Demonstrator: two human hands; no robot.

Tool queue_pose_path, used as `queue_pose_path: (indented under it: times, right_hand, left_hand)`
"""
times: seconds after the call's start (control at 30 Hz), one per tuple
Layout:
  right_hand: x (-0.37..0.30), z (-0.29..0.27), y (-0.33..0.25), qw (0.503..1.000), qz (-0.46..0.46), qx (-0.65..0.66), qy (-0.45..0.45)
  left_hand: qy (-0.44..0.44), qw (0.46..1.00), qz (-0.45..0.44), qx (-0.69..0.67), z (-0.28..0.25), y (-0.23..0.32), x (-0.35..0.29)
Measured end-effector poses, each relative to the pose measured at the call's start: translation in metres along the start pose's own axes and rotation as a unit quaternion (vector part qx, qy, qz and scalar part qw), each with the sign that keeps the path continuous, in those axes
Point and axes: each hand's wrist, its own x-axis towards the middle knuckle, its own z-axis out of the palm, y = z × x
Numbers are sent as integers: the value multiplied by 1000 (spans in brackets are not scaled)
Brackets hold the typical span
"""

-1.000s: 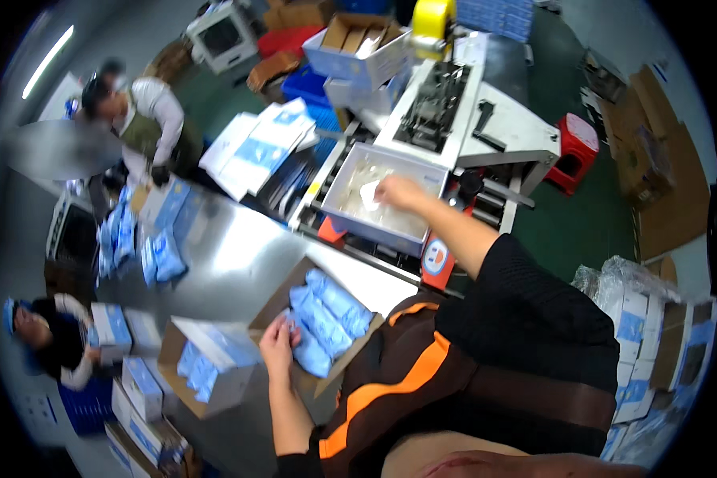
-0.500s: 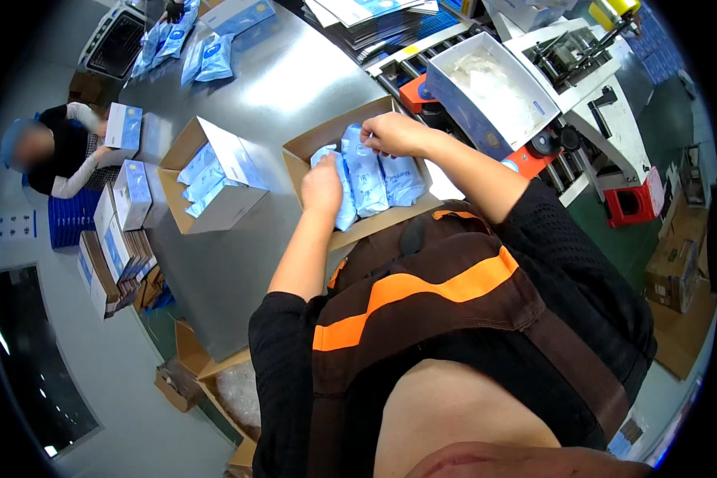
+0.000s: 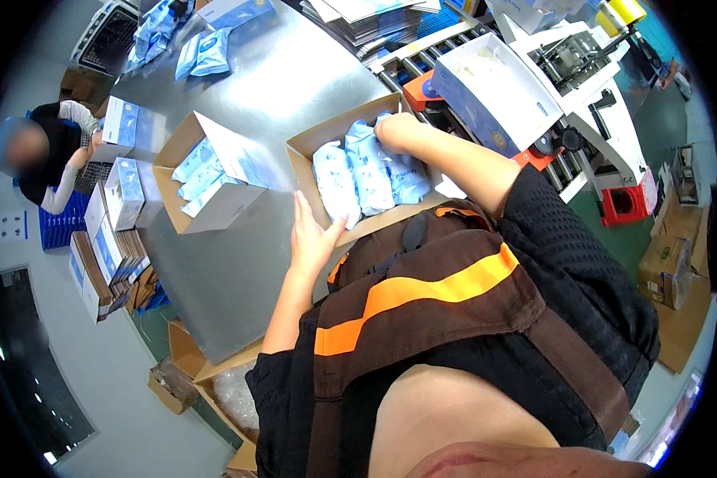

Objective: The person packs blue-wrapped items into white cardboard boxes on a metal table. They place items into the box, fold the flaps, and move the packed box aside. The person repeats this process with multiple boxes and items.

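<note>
An open cardboard box (image 3: 301, 163) stands at the table's edge in front of me, with several light-blue soft packs (image 3: 370, 177) side by side in it. My left hand (image 3: 314, 237) is open at the box's near left corner; its fingers stretch along the outer wall and the thumb reaches over the rim by the leftmost pack. Inside the box, my right hand (image 3: 400, 132) presses down at the far end of the middle and right packs. Its fingertips are hidden, so their grip does not show.
Left of my box, another open box (image 3: 243, 163) holds blue packs on the metal table (image 3: 215, 295). More packs (image 3: 203, 54) lie at the far left. A roller conveyor (image 3: 390, 78) with a blue-and-white box (image 3: 494, 103) runs along the right. A co-worker (image 3: 48, 155) handles a box at left.
My left hand has come off the left pack, moved down to the box's corner and spread its fingers. The right hand has shifted slightly right and reaches deeper into the box.
</note>
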Motion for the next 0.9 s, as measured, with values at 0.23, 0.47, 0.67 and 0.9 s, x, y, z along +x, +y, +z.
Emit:
queue_pose_path:
  times: [0.23, 0.47, 0.67, 0.9]
  right_hand:
    - [-76, -60, 11, 953, 187, 207, 118]
    - [9, 43, -4, 966, -64, 229, -103]
    - [20, -46, -9, 968, -95, 134, 189]
    - [-18, 46, -41, 924, -64, 140, 350]
  left_hand:
    - [-134, 987, 66, 62, 10, 18, 0]
    - [-244, 950, 111, 163, 25, 37, 67]
    - [118, 933, 310, 139, 98, -35, 108]
    - [264, 832, 465, 146, 104, -38, 103]
